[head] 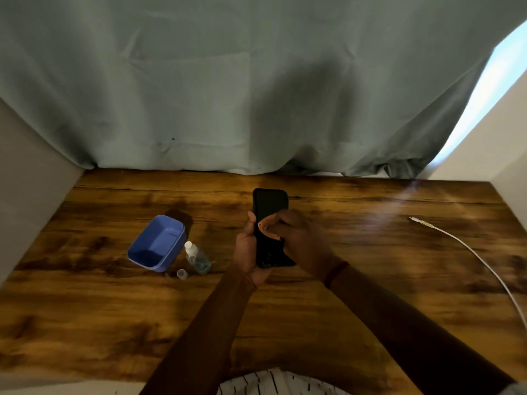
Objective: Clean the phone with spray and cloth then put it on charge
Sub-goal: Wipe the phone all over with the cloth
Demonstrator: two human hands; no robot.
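My left hand (pixel 247 249) grips the lower half of a black phone (pixel 269 206), held upright above the wooden table (pixel 356 280). My right hand (pixel 299 238) presses a small orange cloth (pixel 266 228) against the phone's middle, fingers curled over it. A small clear spray bottle (pixel 197 258) with bluish liquid and a white nozzle stands left of my left hand, its clear cap (pixel 182 273) lying beside it. The white charging cable (pixel 470 252) lies at the right, its plug end (pixel 413 219) pointing left.
A blue plastic tub (pixel 158 243) sits tilted left of the spray bottle. A grey-green curtain (pixel 256 95) hangs along the table's back edge. Pale walls close in on both sides.
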